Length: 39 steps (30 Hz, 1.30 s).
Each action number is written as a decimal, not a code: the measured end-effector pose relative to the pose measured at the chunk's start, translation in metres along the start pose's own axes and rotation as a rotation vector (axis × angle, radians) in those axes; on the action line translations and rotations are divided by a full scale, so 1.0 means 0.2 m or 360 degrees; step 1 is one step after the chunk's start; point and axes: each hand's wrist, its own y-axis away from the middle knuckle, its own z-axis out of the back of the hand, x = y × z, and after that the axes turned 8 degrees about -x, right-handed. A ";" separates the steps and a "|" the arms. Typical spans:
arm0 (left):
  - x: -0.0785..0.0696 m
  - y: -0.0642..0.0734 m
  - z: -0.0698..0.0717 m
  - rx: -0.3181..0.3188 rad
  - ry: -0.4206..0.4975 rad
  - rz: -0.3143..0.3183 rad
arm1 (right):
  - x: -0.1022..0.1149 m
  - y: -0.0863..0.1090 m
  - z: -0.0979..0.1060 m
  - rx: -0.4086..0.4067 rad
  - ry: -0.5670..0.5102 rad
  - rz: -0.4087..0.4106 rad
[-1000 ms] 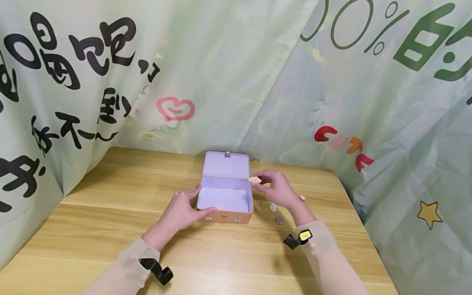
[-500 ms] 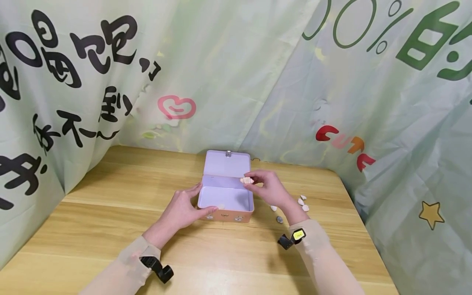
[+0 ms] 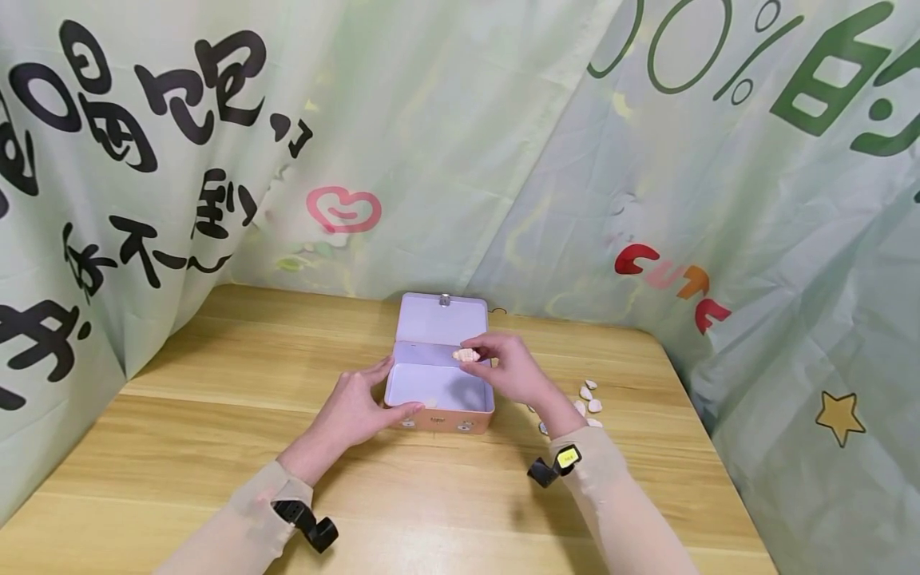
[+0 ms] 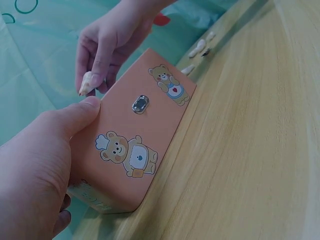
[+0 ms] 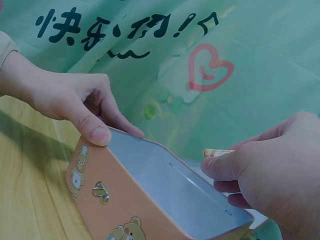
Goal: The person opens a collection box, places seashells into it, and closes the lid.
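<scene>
An orange tin box (image 3: 449, 422) with bear pictures stands on the table, its lavender-lined lid (image 3: 440, 321) tipped back. My left hand (image 3: 352, 406) grips its front left corner, thumb on the front rim and fingers along the left side. Above the box's right part, my right hand (image 3: 512, 369) pinches a pale spiral seashell (image 3: 465, 355) between thumb and fingers. In the left wrist view the seashell (image 4: 87, 84) hangs with its tip down, beyond the front wall. The right wrist view shows only part of the seashell (image 5: 216, 153) past the thumb.
Several small white seashells (image 3: 594, 406) lie on the wooden table (image 3: 287, 343) to the right of the box. A dark one (image 3: 543, 428) sits partly behind the right wrist. Printed curtains (image 3: 431, 160) hang close behind the table and along its sides.
My right hand has carried the spiral seashell leftward from the box's right edge to above its inside. More loose seashells show beside the right wrist. The left hand stays on the box.
</scene>
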 end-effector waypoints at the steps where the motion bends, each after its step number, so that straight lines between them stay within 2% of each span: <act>1: 0.00 0.00 0.00 -0.0001 0.0000 -0.0002 | 0.00 0.00 -0.01 0.0003 -0.0001 0.0002; 17: 0.00 0.00 0.00 -0.0016 0.0009 -0.0043 | 0.00 -0.03 -0.10 0.0082 -0.0012 0.0023; 28: 0.00 0.00 0.00 -0.0004 0.0042 -0.0030 | -0.01 -0.04 -0.17 0.0113 -0.0015 0.0027; 39: 0.01 0.00 0.00 -0.0021 0.0044 -0.0031 | -0.02 -0.06 -0.20 0.0202 0.0058 0.0048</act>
